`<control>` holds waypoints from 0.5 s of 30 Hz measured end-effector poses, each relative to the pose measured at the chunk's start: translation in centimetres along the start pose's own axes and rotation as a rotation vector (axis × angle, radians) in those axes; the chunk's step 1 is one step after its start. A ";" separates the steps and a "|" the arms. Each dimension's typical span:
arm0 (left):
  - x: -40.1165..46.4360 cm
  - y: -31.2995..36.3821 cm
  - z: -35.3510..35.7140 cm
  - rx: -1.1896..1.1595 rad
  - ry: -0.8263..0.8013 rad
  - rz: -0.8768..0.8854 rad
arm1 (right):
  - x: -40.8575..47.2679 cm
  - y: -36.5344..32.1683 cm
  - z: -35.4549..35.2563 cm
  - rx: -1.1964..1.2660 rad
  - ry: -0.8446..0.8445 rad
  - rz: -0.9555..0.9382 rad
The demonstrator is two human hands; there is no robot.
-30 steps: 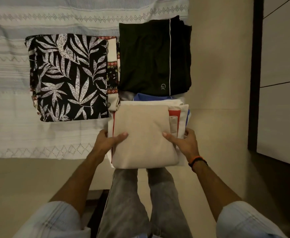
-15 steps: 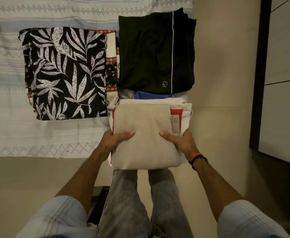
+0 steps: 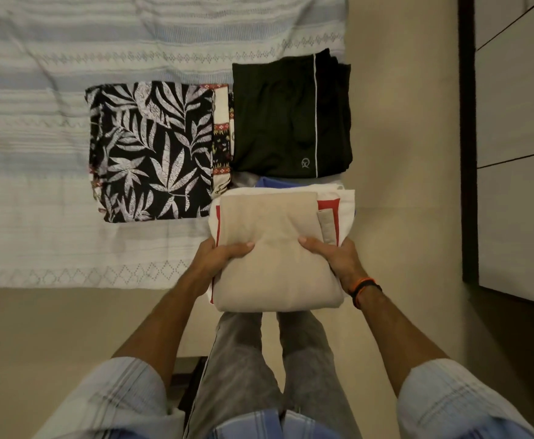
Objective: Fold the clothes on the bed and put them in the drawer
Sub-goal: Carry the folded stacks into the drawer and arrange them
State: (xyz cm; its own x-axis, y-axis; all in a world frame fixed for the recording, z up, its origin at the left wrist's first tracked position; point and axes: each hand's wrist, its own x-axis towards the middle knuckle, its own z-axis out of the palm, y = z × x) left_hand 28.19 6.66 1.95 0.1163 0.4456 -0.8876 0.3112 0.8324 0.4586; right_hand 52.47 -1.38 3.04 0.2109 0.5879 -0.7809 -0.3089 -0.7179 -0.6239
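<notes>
We can read no words or numbers; only a small round white logo [image 3: 305,162] stands on the black trousers [image 3: 291,115], far right on the bed.

Three stacks of folded clothes: a leaf-print stack [image 3: 155,150], a black stack [image 3: 288,112], a beige-topped stack [image 3: 275,242]. Two hands: left hand [image 3: 218,258], right hand [image 3: 335,261]. One bed [image 3: 69,58].

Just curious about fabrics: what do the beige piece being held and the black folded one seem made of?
Beige garment: looks like soft matte woven cotton or a blend; it shows faint creases and no sheen. Black garment: seemingly smooth synthetic sportswear knit, given its thin white piping and small logo. Neither is certain.
</notes>
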 end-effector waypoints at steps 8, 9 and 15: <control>-7.8 2.9 0.9 0.027 -0.048 0.121 | -7.6 -3.0 -1.1 0.002 0.014 -0.116; -8.4 3.2 1.3 0.033 -0.055 0.137 | -8.2 -3.5 -1.6 -0.001 0.017 -0.133; -12.5 4.7 5.6 0.017 -0.054 0.245 | -11.0 -6.2 -6.2 -0.021 0.024 -0.206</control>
State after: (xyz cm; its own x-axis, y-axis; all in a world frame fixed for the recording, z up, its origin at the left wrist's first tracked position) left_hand 33.49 3.15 14.97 0.2405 0.6145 -0.7514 0.2833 0.6959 0.6599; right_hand 57.82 -5.69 15.27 0.2894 0.7144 -0.6371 -0.2375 -0.5912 -0.7708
